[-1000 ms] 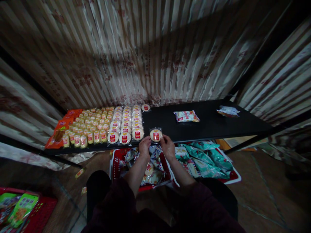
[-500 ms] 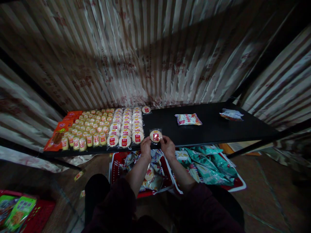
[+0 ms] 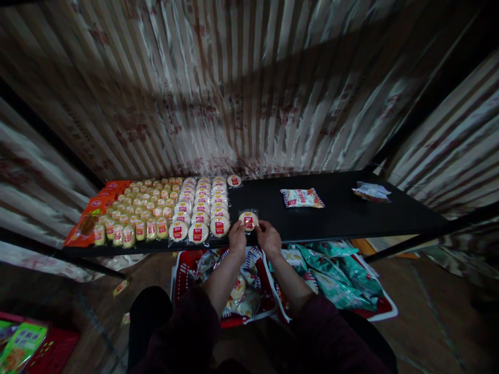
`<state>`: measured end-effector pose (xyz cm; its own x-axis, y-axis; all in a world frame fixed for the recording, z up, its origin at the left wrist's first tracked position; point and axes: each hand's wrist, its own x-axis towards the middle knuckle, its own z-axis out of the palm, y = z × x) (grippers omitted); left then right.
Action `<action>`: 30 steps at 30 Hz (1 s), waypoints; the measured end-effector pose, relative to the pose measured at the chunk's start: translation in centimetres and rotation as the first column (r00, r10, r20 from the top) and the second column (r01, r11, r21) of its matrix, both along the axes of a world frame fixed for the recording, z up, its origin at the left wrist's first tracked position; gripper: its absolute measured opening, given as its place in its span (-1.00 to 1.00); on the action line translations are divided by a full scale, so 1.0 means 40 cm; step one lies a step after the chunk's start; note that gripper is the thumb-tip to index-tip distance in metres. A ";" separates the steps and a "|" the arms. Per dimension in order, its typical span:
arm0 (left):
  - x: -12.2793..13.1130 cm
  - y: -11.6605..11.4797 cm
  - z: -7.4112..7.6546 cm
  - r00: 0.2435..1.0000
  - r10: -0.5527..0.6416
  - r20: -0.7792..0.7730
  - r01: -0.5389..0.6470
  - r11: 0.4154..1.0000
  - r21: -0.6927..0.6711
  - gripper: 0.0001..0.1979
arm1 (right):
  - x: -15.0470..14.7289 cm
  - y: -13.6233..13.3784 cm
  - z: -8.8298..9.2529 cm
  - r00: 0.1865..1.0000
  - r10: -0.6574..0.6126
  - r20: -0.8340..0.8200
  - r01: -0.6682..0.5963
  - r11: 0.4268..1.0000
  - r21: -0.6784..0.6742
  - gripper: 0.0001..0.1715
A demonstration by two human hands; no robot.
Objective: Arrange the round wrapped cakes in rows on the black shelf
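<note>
A round rice cracker [image 3: 248, 221] in a clear wrapper with a red label is pinched between my two hands, over the front part of the black shelf [image 3: 335, 221]. My left hand [image 3: 237, 237] closes on its lower left edge, and my right hand [image 3: 268, 239] on its lower right. Directly left of it, wrapped crackers of the same kind [image 3: 220, 226] stand in three overlapping columns running back across the shelf. One more cracker [image 3: 234, 181] lies at the back edge, beside the rightmost column.
Small yellow-wrapped snacks [image 3: 140, 229] and orange packets [image 3: 83, 228] fill the shelf's left end. Two snack bags, one white [image 3: 302, 198] and one clear-topped [image 3: 371, 191], lie on the right. Below are red baskets [image 3: 181, 280] holding packets, including green bags [image 3: 335, 275].
The camera view has shifted slightly, with the shelf's left side now lower in the picture. Both hands keep hold of the cracker, which stays at almost the same place by the shelf front.
</note>
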<state>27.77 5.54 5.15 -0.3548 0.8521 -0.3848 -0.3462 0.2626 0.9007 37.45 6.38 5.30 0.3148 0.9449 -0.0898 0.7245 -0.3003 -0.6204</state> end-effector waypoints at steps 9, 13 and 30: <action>0.005 0.047 0.010 0.995 -0.030 -0.099 0.033 0.999 0.032 -0.79 | 0.004 0.055 -0.003 1.000 -0.007 -0.017 0.008 0.999 0.050 -0.64; 0.010 0.072 0.011 0.994 -0.017 -0.112 0.019 1.000 0.020 -0.77 | 0.006 0.081 -0.004 1.000 0.004 0.000 -0.004 0.998 0.066 -0.65; 0.013 0.124 0.030 0.970 -0.008 -0.243 0.008 1.000 -0.003 -0.82 | -0.006 0.137 -0.008 1.000 0.008 0.001 -0.008 0.999 0.046 -0.65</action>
<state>28.27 10.51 6.34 -0.4307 0.8548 -0.2894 -0.1151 0.2660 0.9571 37.23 11.86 4.97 0.3077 0.9504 -0.0462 0.7271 -0.2661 -0.6329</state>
